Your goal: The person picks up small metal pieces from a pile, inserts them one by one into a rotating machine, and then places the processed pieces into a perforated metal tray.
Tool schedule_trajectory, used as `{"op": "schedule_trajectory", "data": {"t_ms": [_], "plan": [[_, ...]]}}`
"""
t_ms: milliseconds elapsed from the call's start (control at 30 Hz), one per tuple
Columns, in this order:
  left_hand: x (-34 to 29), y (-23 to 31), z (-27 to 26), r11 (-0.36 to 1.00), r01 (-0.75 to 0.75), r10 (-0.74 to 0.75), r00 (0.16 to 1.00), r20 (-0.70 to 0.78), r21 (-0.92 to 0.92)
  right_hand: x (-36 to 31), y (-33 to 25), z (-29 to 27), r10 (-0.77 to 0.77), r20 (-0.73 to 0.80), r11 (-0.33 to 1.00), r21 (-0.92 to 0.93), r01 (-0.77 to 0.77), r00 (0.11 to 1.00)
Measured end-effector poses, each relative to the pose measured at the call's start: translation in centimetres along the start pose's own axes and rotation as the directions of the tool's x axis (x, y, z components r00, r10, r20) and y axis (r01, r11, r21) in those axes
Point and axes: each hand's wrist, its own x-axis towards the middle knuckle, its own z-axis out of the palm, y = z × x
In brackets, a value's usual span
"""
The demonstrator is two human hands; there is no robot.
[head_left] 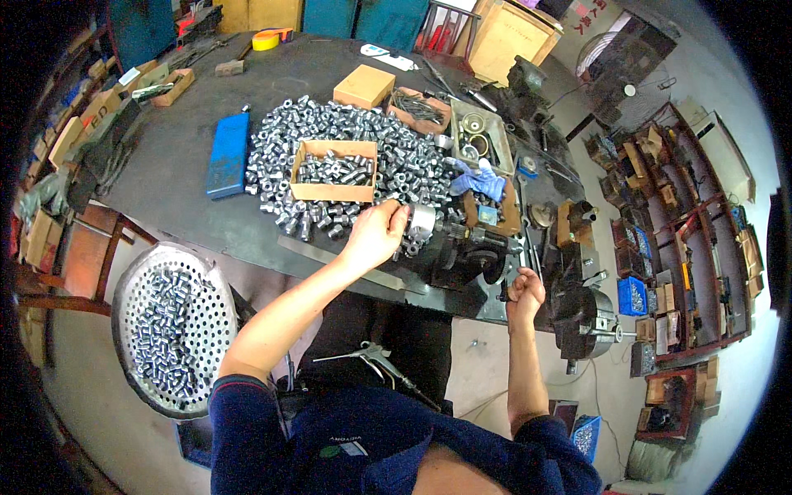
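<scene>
My left hand is closed, its fingertips against the front of a round silver chuck. Whatever lies between those fingers is hidden. The chuck belongs to a small dark bench machine at the table's front edge. On the machine's right side my right hand is wrapped round a lever handle, mostly covered by the fingers. Behind my left hand spreads a large heap of metal nut-like fittings. An open cardboard box holding more fittings sits on the heap.
A perforated metal basin with fittings stands at left. An air blow gun hangs before me. A blue case, a closed carton and blue gloves surround the heap. A larger machine and shelving stand right.
</scene>
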Motion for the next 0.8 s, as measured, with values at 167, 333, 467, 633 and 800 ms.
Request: {"op": "schedule_trajectory", "data": {"t_ms": [167,333,467,633,800], "plan": [[-0.2,-0.2,0.7,0.996,-0.065,0.061,0.996,-0.064,-0.057,-0.4,-0.1,0.0,-0.017,-0.027,1.0,-0.003,0.017,0.999],[-0.1,-0.5,0.7,0.998,-0.061,0.06,0.996,-0.059,-0.02,-1.1,-3.1,1.8,-0.101,0.076,0.995,-0.003,0.102,0.992],[0.2,-0.9,0.5,0.995,-0.027,0.03,0.999,0.027,-0.098,-0.9,-4.8,3.7,-0.219,0.156,0.975,0.0,0.222,0.963],[0.7,-1.0,-0.6,0.916,0.143,-0.067,0.976,0.208,-0.374,-0.8,-4.5,2.8,-0.201,0.163,0.98,0.036,0.197,0.966],[0.6,-0.3,-0.2,0.965,0.183,-0.151,0.974,0.17,-0.187,-0.8,-4.4,3.2,-0.207,0.14,0.978,0.012,0.207,0.968]]}}
